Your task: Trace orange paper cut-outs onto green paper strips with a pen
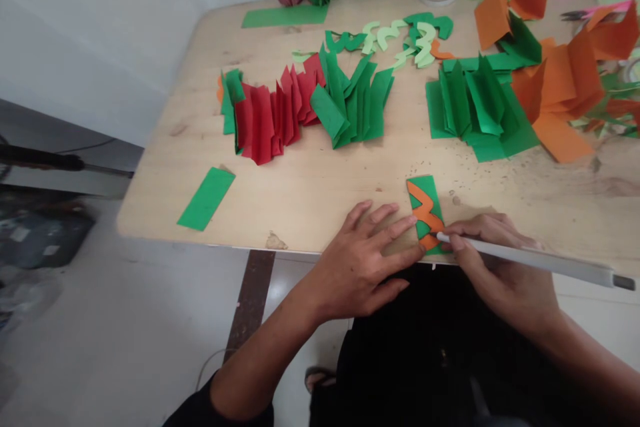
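Near the front edge of the desk, the right hand is grasping a white pen — its tip meeting an orange zigzag cutout, which is lying on a green strip. The left hand, its grip released, is resting fingertips at the strip's left side; folded red paper is sitting beyond.

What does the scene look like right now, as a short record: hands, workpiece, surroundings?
Left hand: fingers spread, touching the left side of the orange cutout
Right hand: holding the pen, tip at the cutout's lower right edge
Workpiece: cutout lying on a green card, near the table edge
Beyond, left: red folded paper
Beyond, right: orange folded paper
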Demonstrator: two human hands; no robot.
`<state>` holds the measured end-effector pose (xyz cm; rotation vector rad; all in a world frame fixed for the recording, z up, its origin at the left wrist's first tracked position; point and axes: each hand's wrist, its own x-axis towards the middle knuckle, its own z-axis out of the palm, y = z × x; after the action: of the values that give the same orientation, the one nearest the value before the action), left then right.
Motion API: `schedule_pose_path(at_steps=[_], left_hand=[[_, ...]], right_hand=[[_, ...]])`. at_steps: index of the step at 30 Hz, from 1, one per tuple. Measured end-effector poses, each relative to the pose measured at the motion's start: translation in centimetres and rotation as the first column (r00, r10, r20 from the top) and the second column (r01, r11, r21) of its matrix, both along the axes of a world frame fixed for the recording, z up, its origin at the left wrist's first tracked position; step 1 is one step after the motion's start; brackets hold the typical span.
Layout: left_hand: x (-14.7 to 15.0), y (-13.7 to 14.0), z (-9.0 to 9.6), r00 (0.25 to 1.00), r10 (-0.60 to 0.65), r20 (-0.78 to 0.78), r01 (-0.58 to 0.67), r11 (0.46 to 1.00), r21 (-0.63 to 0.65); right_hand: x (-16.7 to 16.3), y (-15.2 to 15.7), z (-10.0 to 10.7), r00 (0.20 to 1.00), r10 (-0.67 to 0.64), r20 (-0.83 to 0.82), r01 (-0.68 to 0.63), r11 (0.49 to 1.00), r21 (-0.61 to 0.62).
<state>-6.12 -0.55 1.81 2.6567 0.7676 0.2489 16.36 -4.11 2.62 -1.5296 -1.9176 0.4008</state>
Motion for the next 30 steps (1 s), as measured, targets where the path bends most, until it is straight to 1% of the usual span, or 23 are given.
schedule_pose_path(at_steps=[5, 10, 19, 26, 30], left_hand=[[-0.02, 0.00, -0.06, 1.000, -0.002, 0.009, 0.002, 1.000, 0.005], [-0.01, -0.01, -0.05, 1.000, -0.001, 0.015, 0.001, 1.000, 0.009], [-0.02, 0.03, -0.14, 1.000, 0.000, 0.027, 0.000, 1.000, -0.001], [-0.03, -0.03, -0.21, 0.999, 0.005, 0.033, -0.005, 1.000, 0.000], [-0.01, -0.05, -0.19, 1.000, 0.004, 0.024, -0.004, 1.000, 0.004]], right_hand=[[0.01, 0.21, 0.20, 1.000, 0.012, 0.005, -0.012, 0.999, 0.035], [0.01, 0.33, 0.29, 0.999, 0.021, 0.033, -0.022, 0.999, 0.044], [-0.03, 0.10, 0.11, 1.000, -0.016, 0.008, 0.016, 1.000, 0.019], [-0.16, 0.20, 0.14, 0.999, -0.016, 0.030, 0.014, 0.998, 0.062], [-0.06, 0.16, 0.04, 0.999, -0.018, 0.035, 0.016, 0.998, 0.067]])
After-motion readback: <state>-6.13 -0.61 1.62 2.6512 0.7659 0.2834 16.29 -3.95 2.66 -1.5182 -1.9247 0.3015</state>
